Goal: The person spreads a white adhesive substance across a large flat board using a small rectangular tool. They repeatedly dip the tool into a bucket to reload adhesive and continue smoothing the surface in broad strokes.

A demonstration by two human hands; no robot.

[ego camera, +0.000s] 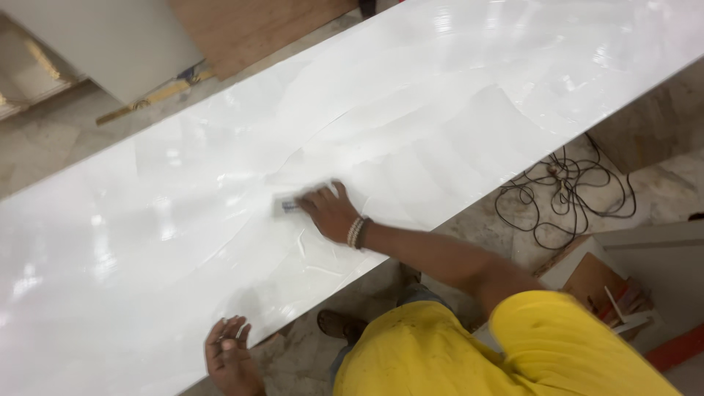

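A long glossy white panel (411, 95) runs diagonally across the view. My right hand (330, 211), with a beaded bracelet at the wrist, presses down on a small whitish pad with a blue mark (286, 206) near the panel's near edge. Dull rubbed streaks surround the pad. My left hand (229, 356) rests at the panel's near edge at the lower left, fingers spread and holding nothing. My yellow shirt (506, 352) fills the bottom right.
A tangle of black cable (565, 191) lies on the stone floor to the right of the panel. A box with a brown board and small items (609, 290) stands at the right. A wooden board (249, 29) and a pale cabinet (110, 44) lie beyond the panel.
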